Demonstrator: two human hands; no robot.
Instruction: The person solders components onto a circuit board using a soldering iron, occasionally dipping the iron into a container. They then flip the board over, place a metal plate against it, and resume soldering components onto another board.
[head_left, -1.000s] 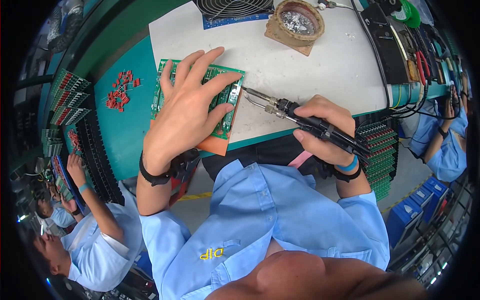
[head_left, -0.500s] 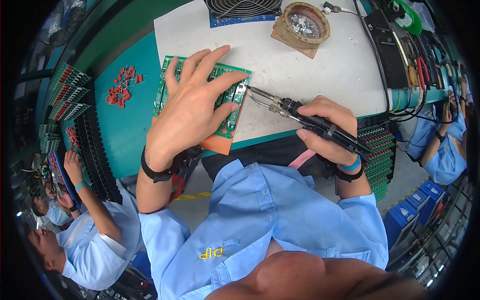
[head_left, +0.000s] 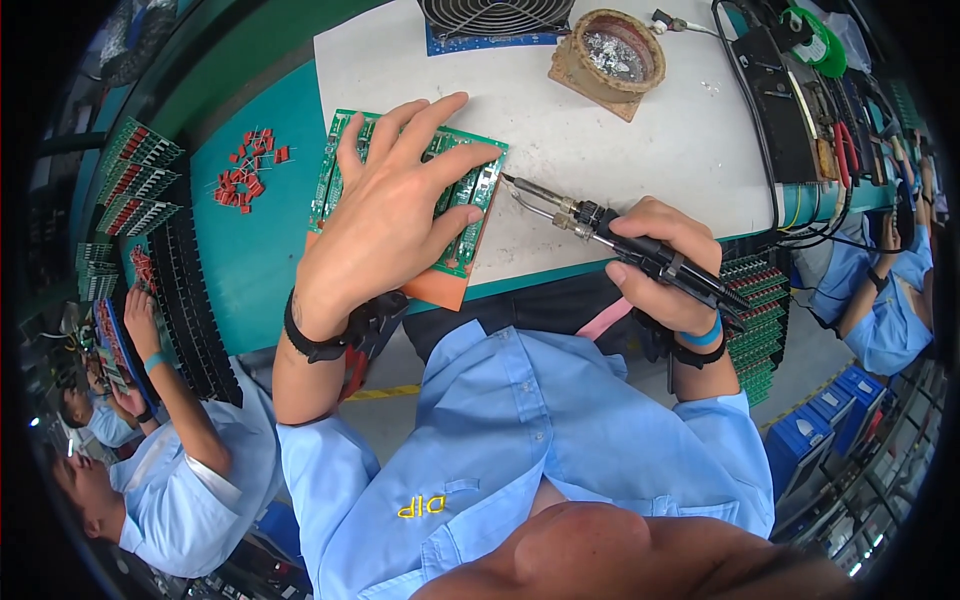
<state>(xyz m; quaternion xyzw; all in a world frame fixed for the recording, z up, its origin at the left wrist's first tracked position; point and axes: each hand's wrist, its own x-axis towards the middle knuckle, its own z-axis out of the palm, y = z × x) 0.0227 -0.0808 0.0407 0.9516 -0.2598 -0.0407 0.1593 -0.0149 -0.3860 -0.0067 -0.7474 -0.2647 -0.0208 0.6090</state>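
A green circuit board [head_left: 462,250] lies on an orange sheet [head_left: 437,290] at the near edge of the bench. My left hand [head_left: 385,225] rests palm down across the board with its fingers spread, covering much of it. In my right hand [head_left: 682,238] is a black soldering iron [head_left: 592,217] with a thin metal tube alongside its shaft. The iron points left, and its tip is close beside the board's right edge. Whether the tip touches the board I cannot tell.
Red components with wire legs [head_left: 240,185] lie in a pile on the green mat. A crusted solder pot [head_left: 570,72] and a fan [head_left: 495,18] stand at the back. Boards are stacked left [head_left: 140,165] and right [head_left: 755,325]. Tools line the right side; co-workers sit both sides.
The soldering iron's tip has shifted slightly right, off the board's edge, along with my right hand. My left hand stays spread on the board.
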